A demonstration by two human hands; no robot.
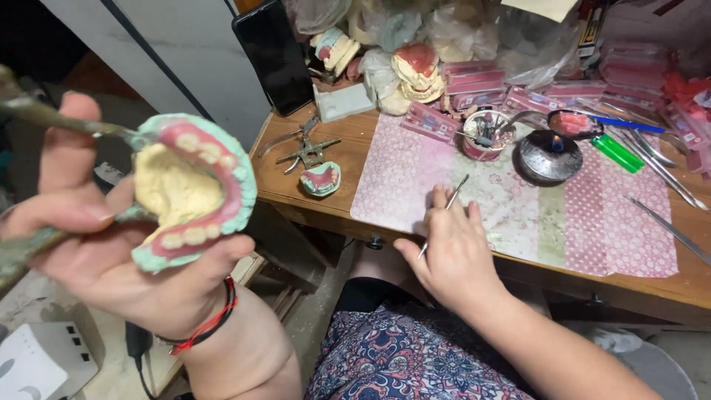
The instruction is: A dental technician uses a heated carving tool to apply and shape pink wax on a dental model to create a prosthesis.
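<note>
Left hand (111,252) lifted close to the camera, fingers curled under and around a denture model (189,189) on its metal frame (44,118), tooth arch tilted toward the eye, likely for inspection. Right hand (452,252) rests at the table (296,192) edge, fingers pinched on a thin metal tool (444,211), its tip over the patterned mat (592,222), near the lit burner (549,154) and wax cup (485,133). A second model (321,178) lies by pliers (304,152), well apart.

denture model (194,192) in left hand (111,244)
</note>
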